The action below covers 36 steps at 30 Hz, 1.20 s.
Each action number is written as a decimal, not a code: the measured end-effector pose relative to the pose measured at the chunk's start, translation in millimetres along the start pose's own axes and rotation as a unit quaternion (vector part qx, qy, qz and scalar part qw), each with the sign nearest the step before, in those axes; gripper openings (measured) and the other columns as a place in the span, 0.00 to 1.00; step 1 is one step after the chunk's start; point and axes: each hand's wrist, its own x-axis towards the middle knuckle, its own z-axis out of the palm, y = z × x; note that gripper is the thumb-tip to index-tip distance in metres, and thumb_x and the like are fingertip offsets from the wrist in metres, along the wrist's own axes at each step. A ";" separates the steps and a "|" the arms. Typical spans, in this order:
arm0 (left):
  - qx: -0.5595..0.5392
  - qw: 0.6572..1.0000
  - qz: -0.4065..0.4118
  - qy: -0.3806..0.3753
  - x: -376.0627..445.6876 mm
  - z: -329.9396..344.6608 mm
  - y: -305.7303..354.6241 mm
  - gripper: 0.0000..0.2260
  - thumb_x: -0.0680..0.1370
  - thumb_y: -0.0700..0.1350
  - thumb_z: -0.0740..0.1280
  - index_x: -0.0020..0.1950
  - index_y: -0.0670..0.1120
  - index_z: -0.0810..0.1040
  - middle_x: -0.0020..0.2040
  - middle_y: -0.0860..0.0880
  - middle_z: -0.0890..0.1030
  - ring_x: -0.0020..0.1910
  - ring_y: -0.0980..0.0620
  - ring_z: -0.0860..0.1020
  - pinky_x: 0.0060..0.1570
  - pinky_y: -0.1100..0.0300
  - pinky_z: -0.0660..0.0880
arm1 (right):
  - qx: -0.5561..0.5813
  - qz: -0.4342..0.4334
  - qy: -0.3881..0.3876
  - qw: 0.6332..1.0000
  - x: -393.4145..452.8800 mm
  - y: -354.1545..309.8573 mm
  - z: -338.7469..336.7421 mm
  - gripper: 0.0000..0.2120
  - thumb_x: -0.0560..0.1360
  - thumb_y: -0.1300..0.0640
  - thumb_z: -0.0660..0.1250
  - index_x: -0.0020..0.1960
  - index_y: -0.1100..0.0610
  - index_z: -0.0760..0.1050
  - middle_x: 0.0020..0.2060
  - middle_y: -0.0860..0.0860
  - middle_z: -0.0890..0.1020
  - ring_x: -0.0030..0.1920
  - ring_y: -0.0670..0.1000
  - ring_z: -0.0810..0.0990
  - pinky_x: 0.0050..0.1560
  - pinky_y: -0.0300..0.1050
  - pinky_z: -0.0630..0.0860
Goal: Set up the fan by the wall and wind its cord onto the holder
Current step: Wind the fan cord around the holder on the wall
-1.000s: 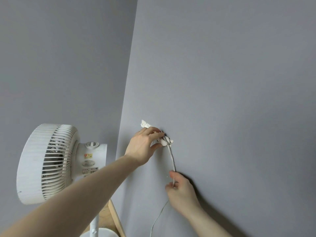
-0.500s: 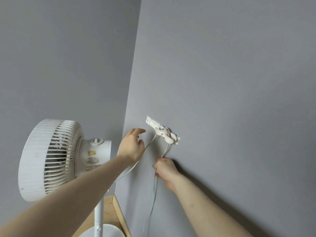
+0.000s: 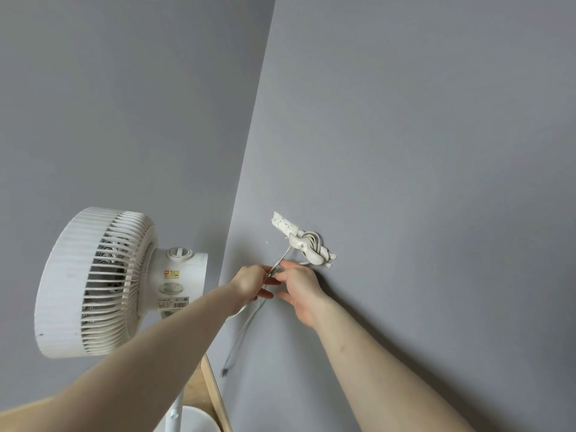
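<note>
Grey wall (image 3: 436,151) corner, wooden floor (image 3: 194,388), white fan (image 3: 103,285) beside wall

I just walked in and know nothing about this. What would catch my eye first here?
Probably the big white fan at lower left, standing on its pole in the corner of grey walls. Next, the two hands meeting at the wall: the left hand and right hand both pinch a thin white cord that trails downward. Just above them, a small white holder on the wall already carries several loops of cord.
</note>
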 end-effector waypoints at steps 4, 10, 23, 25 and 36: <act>-0.038 0.999 -0.009 -0.008 -0.7 -3.9 5.9 0.20 0.80 0.40 0.52 0.61 0.51 0.81 0.53 0.54 0.85 0.45 0.50 0.84 0.37 0.57 0.64 | -0.077 -0.029 0.013 0.997 -18.5 8.9 -9.1 0.26 0.78 0.66 0.62 0.75 0.54 0.71 0.66 0.48 0.78 0.66 0.48 0.75 0.69 0.49 0.72; -0.054 0.997 0.036 0.049 12.2 -19.9 36.7 0.22 0.80 0.38 0.52 0.70 0.49 0.75 0.64 0.52 0.81 0.47 0.53 0.83 0.50 0.56 0.72 | -0.205 -0.224 0.121 0.945 -68.2 11.5 -32.5 0.21 0.75 0.65 0.63 0.55 0.42 0.83 0.45 0.45 0.84 0.34 0.40 0.79 0.34 0.34 0.73; -0.094 0.979 0.159 0.089 -2.0 -1.7 141.5 0.21 0.77 0.28 0.54 0.63 0.40 0.80 0.44 0.48 0.82 0.41 0.51 0.79 0.43 0.64 0.76 | -0.446 -0.249 0.128 0.850 -73.7 -27.7 -49.5 0.30 0.75 0.59 0.63 0.76 0.49 0.66 0.77 0.40 0.64 0.72 0.49 0.70 0.69 0.44 0.69; -0.052 0.979 0.178 0.082 -5.4 -0.8 147.9 0.21 0.76 0.28 0.56 0.60 0.43 0.82 0.40 0.52 0.81 0.42 0.54 0.80 0.43 0.64 0.74 | -0.457 -0.249 0.130 0.844 -70.5 -26.8 -51.0 0.30 0.74 0.58 0.63 0.76 0.48 0.67 0.76 0.38 0.64 0.71 0.48 0.71 0.68 0.44 0.70; 0.414 0.821 0.325 0.220 -18.4 -14.4 178.5 0.04 0.77 0.44 0.69 0.49 0.49 0.82 0.48 0.49 0.75 0.51 0.44 0.77 0.42 0.58 0.68 | -0.482 -0.252 0.106 0.832 -70.0 -29.5 -56.4 0.29 0.73 0.58 0.61 0.72 0.43 0.69 0.74 0.35 0.65 0.66 0.51 0.76 0.62 0.49 0.76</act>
